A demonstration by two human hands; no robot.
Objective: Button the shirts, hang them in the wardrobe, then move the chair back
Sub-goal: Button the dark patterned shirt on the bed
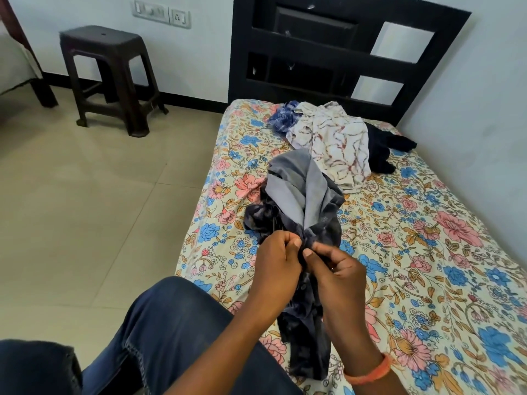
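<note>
A dark blue-grey shirt [299, 203] with a pale grey inside lies along the floral bed sheet [427, 252]. My left hand [275, 260] and my right hand [336, 269] meet over its front edge, and both pinch the dark cloth between thumb and fingers. Whether a button sits between the fingers is hidden. Further up the bed lie a white shirt [333, 143] with brown lines, a blue checked shirt [282, 116] and a black garment [385, 143]. A dark plastic stool [108, 72] stands by the far wall on the left.
The black headboard [328, 52] closes the bed's far end and a white wall [484, 138] runs along its right side. Tiled floor [85, 195] spreads to the left. My knee in blue jeans [171, 323] fills the bottom left. Another bed's corner [17, 67] shows far left.
</note>
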